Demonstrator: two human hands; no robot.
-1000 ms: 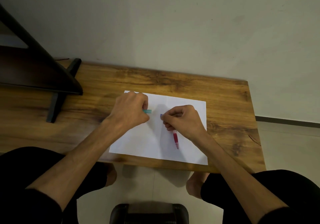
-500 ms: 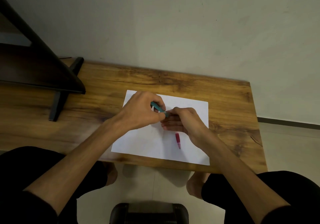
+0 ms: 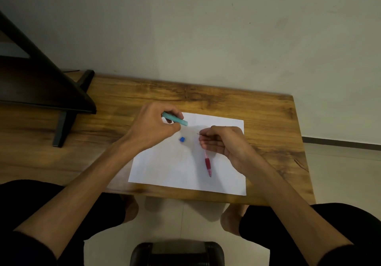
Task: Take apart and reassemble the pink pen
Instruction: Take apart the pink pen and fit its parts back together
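Observation:
The pink pen (image 3: 207, 163) lies on the white paper (image 3: 175, 169), its upper end hidden under my right hand (image 3: 223, 142). That hand has curled fingers and pinches a thin refill (image 3: 199, 134), whose tip pokes out to the left. My left hand (image 3: 153, 128) grips a teal pen barrel (image 3: 175, 119) above the paper's far left corner, the open end pointing right. A small blue piece (image 3: 181, 139) lies loose on the paper between my hands.
The paper sits on a wooden table (image 3: 268, 121) against a wall. A dark stand (image 3: 61, 92) occupies the table's left side. A dark stool (image 3: 177, 253) is on the floor below the near edge.
My hands met half a second ago and have since drawn apart. The teal barrel went left with my left hand, the thin refill stayed in my right, and the blue piece now lies on the paper.

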